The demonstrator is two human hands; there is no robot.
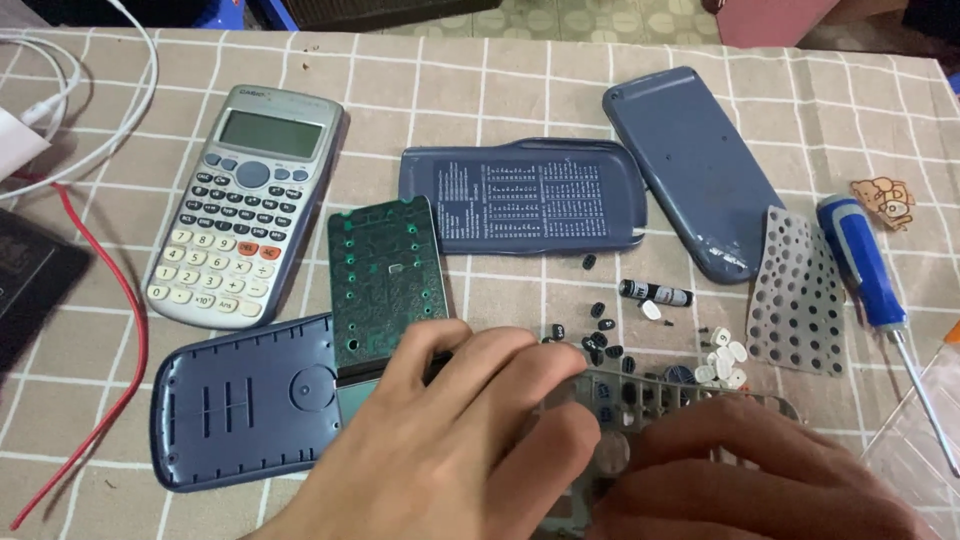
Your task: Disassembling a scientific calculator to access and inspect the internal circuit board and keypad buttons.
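My left hand (450, 440) rests fingers-down on a silver calculator front panel (690, 395) lying near the table's front edge, pinching its left end. My right hand (760, 480) lies over the panel's lower right part, fingers curled on it. Just left of my left hand are a green circuit board (385, 275) and a blue back shell (240, 400). Loose black keys (600, 340) and white keys (725, 360) are scattered right behind the panel. A small black battery (655, 293) lies beyond them.
An intact grey calculator (240, 205) sits at the back left. Two blue slide covers (520, 195) (690, 165) lie at the back. A grey perforated rubber keypad mat (800, 290) and a blue-handled screwdriver (870, 275) are at the right. Red (130, 330) and white cables (110, 130) run along the left.
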